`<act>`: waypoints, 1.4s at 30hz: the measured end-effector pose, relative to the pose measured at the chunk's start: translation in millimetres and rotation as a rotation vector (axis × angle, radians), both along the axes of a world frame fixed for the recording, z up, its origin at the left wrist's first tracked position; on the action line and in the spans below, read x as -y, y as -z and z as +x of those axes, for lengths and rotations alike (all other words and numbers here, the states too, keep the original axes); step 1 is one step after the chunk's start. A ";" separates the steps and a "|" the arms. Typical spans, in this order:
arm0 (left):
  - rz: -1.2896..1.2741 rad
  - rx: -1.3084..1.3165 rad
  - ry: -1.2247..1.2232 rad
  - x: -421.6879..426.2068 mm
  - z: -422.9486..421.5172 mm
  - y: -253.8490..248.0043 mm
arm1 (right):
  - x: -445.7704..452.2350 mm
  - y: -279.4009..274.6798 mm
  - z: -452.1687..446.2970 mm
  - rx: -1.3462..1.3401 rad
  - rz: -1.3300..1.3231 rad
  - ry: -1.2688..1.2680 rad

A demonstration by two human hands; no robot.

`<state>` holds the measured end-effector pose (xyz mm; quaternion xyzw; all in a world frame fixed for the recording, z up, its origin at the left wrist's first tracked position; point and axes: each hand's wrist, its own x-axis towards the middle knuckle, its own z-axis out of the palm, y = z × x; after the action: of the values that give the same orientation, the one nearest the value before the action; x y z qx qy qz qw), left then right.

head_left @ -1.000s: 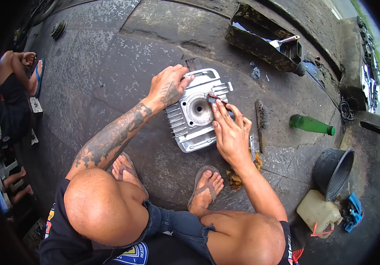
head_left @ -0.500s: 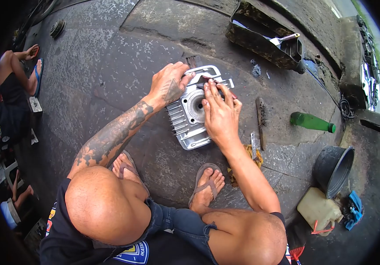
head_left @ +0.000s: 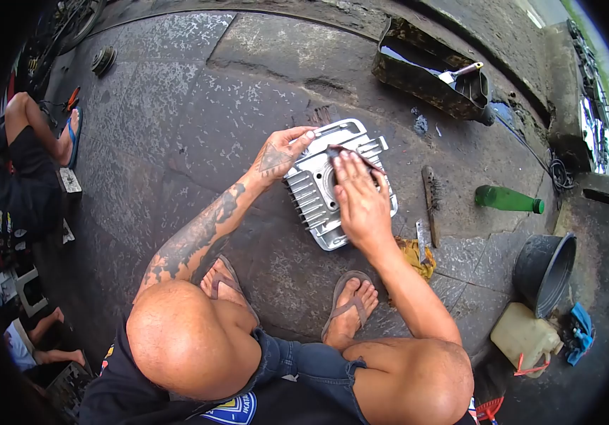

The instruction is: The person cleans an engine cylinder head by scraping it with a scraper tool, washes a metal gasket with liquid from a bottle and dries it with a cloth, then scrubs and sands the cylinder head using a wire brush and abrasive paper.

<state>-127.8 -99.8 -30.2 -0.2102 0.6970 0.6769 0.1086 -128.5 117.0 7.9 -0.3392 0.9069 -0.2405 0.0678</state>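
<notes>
A silver finned engine cylinder head (head_left: 331,236) lies on the dark ground in front of my feet, its round combustion chamber and bolt holes facing up. My left hand (head_left: 281,154) grips its upper left edge, with the thumb on top. My right hand (head_left: 362,202) presses a dark reddish-brown piece of sandpaper (head_left: 336,151) onto the flat face, fingers together over it. That hand covers part of the chamber and the right side of the head.
A wire brush (head_left: 431,202), a metal scraper (head_left: 421,237) and a yellow cloth (head_left: 416,261) lie to the right. Beyond them are a green bottle (head_left: 508,200), black bucket (head_left: 547,273) and jerrycan (head_left: 524,338). A cut-open container (head_left: 425,88) holds a paintbrush (head_left: 460,72). Another person (head_left: 35,142) sits at left.
My right hand has slid over the face with the sandpaper, now blurred by motion. The left hand still steadies the edge, its fingers shifted slightly. The whole view has moved a little.
</notes>
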 end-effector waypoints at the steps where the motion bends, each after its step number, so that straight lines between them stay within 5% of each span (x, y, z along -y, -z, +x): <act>1: 0.016 -0.010 0.003 -1.6 -1.3 2.3 | 0.2 -0.8 -7.9 -0.056 0.009 0.027; 4: -0.085 -0.005 0.014 -1.3 -1.3 -0.5 | 5.9 -7.4 27.9 0.036 -0.080 -0.175; 8: -0.110 0.030 -0.007 -4.6 -0.3 0.5 | -4.8 -0.8 -18.2 -0.009 -0.009 0.011; 12: -0.196 0.014 0.013 -7.6 -4.9 -17.4 | -3.2 -7.7 14.9 0.071 -0.053 -0.237; 15: -0.019 0.031 -0.004 -3.8 -4.4 -3.3 | -2.9 0.5 -22.5 0.043 -0.019 -0.055; 19: -0.266 0.027 0.027 -7.3 -6.9 -13.3 | -9.5 -6.9 17.0 0.107 -0.064 -0.248; 22: -0.218 0.024 0.006 -10.4 -5.4 -20.3 | -3.6 2.5 -19.4 -0.027 -0.002 -0.005; 26: -0.253 0.013 -0.002 -9.5 -3.8 -9.9 | 0.6 -3.2 19.1 0.095 -0.122 -0.213; 29: -0.222 0.037 -0.032 -11.8 -2.2 -18.3 | -2.6 -0.2 -19.1 0.003 -0.082 0.039; 31: -0.297 -0.006 -0.003 -10.5 -5.7 -17.9 | 9.0 2.4 11.1 -0.043 -0.016 -0.111; 33: -0.095 0.105 -0.080 -14.2 -5.0 -22.0 | 6.4 -2.4 22.4 0.080 -0.078 -0.228; 37: -0.204 0.029 -0.036 -8.3 -0.1 -5.2 | 0.8 3.3 -15.7 0.000 -0.037 0.014; 42: -0.227 0.007 -0.019 -7.3 -7.2 -3.6 | 3.9 -0.8 3.7 0.028 -0.090 -0.103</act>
<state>-135.0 -92.5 -26.6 -0.2300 0.7667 0.5940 0.0804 -124.8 113.1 8.7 -0.3846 0.8756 -0.2818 0.0773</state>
